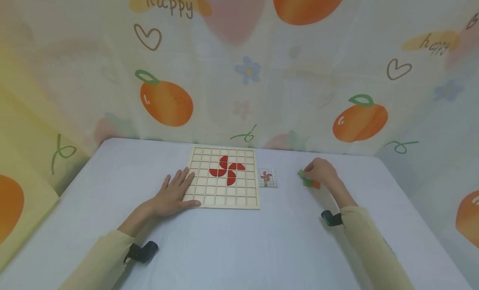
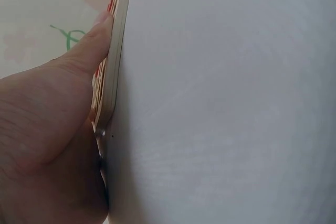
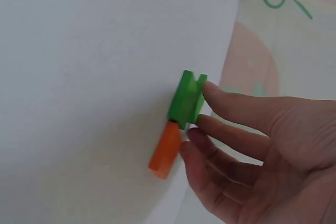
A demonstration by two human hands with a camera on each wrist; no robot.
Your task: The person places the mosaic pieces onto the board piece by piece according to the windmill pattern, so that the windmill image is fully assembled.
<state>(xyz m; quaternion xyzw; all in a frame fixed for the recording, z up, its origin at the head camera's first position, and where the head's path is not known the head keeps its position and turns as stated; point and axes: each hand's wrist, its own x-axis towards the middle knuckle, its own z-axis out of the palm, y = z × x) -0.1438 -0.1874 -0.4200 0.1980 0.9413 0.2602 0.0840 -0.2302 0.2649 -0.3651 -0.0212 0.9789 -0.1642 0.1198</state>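
On the white table lies a wooden grid board (image 1: 202, 194) with several red pieces (image 1: 231, 178) forming a pinwheel. The left hand (image 1: 170, 198) rests spread on its left edge, thumb at the lower edge. Right of the board, the right hand (image 1: 322, 172) pinches a green piece (image 1: 301, 173) between thumb and finger. In the right wrist view, that green piece (image 3: 200, 98) stands beside another green piece (image 3: 182, 98), with an orange piece (image 3: 165, 151) below them, near the curled lower fingers.
A small pattern card (image 1: 272, 180) lies against the board's right side, showing a red pinwheel above green. Behind the table (image 1: 232, 248) hangs a curtain printed with oranges (image 1: 166, 103). Dark wrist devices (image 1: 144, 251) show at both sleeves.
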